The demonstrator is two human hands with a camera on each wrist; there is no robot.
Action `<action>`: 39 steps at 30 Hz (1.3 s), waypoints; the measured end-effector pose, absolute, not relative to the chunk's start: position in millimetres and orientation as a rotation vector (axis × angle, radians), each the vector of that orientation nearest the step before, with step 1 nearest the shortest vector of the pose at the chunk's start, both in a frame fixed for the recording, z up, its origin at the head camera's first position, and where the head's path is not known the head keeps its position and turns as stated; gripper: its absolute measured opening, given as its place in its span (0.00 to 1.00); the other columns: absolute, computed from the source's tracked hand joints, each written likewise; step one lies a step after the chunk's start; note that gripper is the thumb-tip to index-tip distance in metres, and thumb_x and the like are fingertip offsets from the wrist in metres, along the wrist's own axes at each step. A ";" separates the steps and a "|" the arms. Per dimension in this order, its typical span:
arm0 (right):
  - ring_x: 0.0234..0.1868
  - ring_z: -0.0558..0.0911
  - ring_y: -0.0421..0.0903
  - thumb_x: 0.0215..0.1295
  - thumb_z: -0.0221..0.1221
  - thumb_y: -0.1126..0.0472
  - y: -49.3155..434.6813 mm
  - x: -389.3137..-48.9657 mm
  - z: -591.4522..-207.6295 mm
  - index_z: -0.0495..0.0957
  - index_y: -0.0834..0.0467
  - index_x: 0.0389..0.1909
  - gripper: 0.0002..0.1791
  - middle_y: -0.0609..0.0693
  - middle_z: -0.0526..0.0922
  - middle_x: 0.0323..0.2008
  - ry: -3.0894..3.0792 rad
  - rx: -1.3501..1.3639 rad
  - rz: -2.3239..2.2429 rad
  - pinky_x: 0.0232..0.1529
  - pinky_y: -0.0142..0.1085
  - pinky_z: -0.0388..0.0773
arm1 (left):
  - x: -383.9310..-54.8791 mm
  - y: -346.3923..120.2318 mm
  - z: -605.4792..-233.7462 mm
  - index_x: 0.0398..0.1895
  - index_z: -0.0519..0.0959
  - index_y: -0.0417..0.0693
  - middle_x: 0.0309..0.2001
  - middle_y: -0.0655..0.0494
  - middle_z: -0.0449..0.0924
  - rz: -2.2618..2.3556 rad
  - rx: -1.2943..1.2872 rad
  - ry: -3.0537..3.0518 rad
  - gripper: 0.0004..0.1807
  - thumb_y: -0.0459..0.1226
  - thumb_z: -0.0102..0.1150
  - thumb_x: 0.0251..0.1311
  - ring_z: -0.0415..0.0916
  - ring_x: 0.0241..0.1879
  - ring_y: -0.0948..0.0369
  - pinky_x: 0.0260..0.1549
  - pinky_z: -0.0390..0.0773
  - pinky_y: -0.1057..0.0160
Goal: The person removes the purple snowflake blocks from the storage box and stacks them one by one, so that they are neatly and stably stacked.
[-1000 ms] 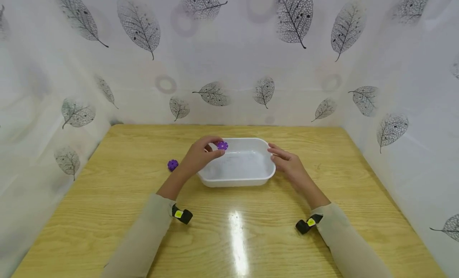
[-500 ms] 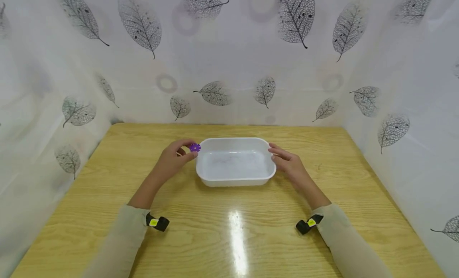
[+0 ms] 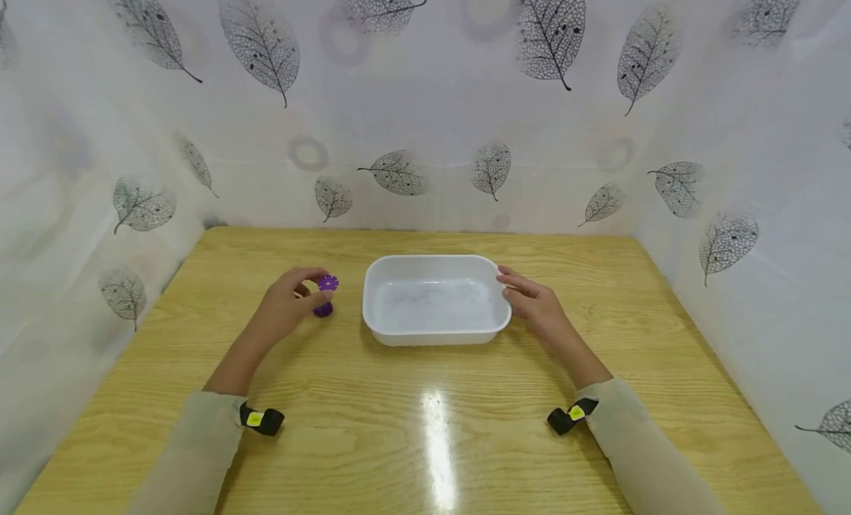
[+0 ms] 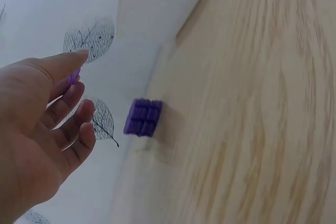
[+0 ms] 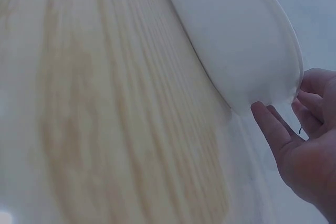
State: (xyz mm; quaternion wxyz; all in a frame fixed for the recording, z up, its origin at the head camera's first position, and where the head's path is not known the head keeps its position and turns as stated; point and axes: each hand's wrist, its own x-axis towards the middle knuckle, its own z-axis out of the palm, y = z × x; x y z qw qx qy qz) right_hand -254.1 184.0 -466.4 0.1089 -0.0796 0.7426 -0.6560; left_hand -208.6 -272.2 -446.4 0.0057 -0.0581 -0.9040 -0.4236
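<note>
My left hand [image 3: 281,307] pinches a purple snowflake building disc [image 3: 328,282] between thumb and fingers; in the left wrist view only a sliver of this disc [image 4: 74,77] shows. Just below it on the table stands a short stack of purple discs [image 3: 323,310], whose ridged side [image 4: 143,118] is plain in the left wrist view. The held disc is above the stack and partly overlaps it in the head view. My right hand [image 3: 537,308] touches the right end of a white plastic basin [image 3: 435,338], thumb against its outer wall and fingers at the rim.
The basin sits mid-table on a light wood tabletop [image 3: 359,426], right of the stack. A leaf-printed white curtain [image 3: 425,116] encloses the back and both sides of the table. Each wrist wears a black camera strap.
My left hand has carried the disc from over the basin leftward to above the purple stack. The right hand and the basin have stayed in place.
</note>
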 end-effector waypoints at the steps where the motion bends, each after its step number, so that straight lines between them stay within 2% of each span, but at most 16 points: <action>1: 0.77 0.62 0.48 0.73 0.59 0.56 183.9 -254.1 -466.4 0.72 0.62 0.68 0.27 0.44 0.62 0.77 2.183 -0.233 -1.930 0.54 0.29 0.79 | -208.7 -274.7 -447.7 0.68 0.71 0.49 0.63 0.47 0.72 -1.316 -0.179 -2.837 0.30 0.53 0.58 0.70 0.72 0.50 0.51 0.42 0.76 0.57; 7: 0.77 0.62 0.48 0.73 0.59 0.56 183.3 -254.3 -466.9 0.72 0.63 0.68 0.26 0.44 0.62 0.77 2.177 -0.227 -1.943 0.54 0.29 0.79 | -210.8 -286.4 -455.3 0.67 0.72 0.47 0.63 0.46 0.72 -1.273 -0.162 -2.876 0.29 0.52 0.58 0.70 0.71 0.49 0.51 0.40 0.75 0.58; 20: 0.77 0.61 0.46 0.73 0.59 0.57 183.6 -254.4 -468.2 0.73 0.63 0.67 0.26 0.44 0.63 0.76 2.180 -0.220 -1.952 0.54 0.28 0.79 | -210.4 -292.9 -461.6 0.67 0.72 0.42 0.64 0.40 0.70 -1.298 -0.152 -2.942 0.28 0.47 0.60 0.70 0.72 0.53 0.47 0.44 0.74 0.58; 31: 0.77 0.62 0.47 0.73 0.59 0.56 183.8 -253.9 -466.7 0.73 0.62 0.67 0.26 0.43 0.63 0.76 2.177 -0.217 -1.948 0.55 0.29 0.79 | -211.1 -294.9 -467.4 0.67 0.72 0.41 0.65 0.37 0.69 -1.311 -0.138 -2.966 0.28 0.47 0.60 0.70 0.72 0.56 0.43 0.51 0.76 0.47; 39: 0.77 0.62 0.47 0.74 0.59 0.56 183.5 -254.2 -466.5 0.73 0.63 0.67 0.26 0.43 0.63 0.76 2.184 -0.228 -1.940 0.55 0.29 0.79 | -212.1 -295.8 -470.8 0.66 0.73 0.41 0.65 0.37 0.69 -1.292 -0.134 -2.976 0.28 0.47 0.61 0.69 0.72 0.56 0.44 0.51 0.75 0.46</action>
